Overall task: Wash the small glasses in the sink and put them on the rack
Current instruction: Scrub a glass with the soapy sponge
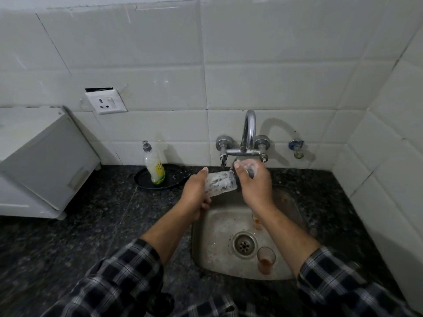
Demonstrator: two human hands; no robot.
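White tiles [274, 65] fill the top of the frame. Below them runs a dark speckled counter [68, 225] with a steel sink [212, 225] sunk into it at lower centre-right.

All the action is at mid-frame, right under the chrome tap [248, 133]. The left hand [194, 193] has its fingers curled round a soapy glass [220, 183], which it holds on its side above the sink's back edge, mouth pointing right. The right hand [256, 186] meets it at that mouth. Its fingers and thumb pinch what looks like a dark scrubber [238, 183] pressed against the rim, though foam and fingers cover most of it, so that's hard to confirm. Suds coat the glass and the right fingertips.

Down in the sink, an orange-stained glass [266, 259] stands upright just right of the drain [244, 243]. A second small glass [257, 221] stands further back, partly hidden behind the right forearm.

Left of the hands, a dish-soap bottle [154, 165] stands on a black tray [142, 179] against the wall. Higher up at left is a white wall socket [105, 102], and a white box [45, 161] sits at the far left edge. Checked sleeves [119, 275] cover both forearms at the bottom of the frame.
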